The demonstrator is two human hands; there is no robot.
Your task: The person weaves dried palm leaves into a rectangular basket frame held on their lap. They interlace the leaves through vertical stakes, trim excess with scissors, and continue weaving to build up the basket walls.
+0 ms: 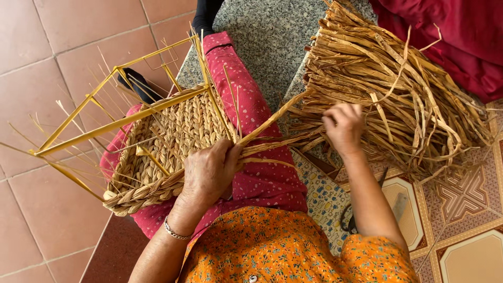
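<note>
Weaving a basket on a frame, seen from above. The left hand (209, 170) presses on the rim of the half-woven basket (167, 147), which rests on the lap; its fingers (230, 152) are closed, pinching the working strand (272, 119) where it leaves the weave. That strand runs up and away from these fingers toward the bundle of dried fibre strips (398, 89). The right hand (343, 126) lies on the near edge of the bundle, fingers curled into the strips; whether they grip one strip or several cannot be told. The yellow wire frame (105, 118) stands out beyond the left fingertips, thin stakes fanning around it. Judgement: the step goes well if the pinch stays tight at the weave, so the row keeps tension while one strip of even width is drawn free.
</note>
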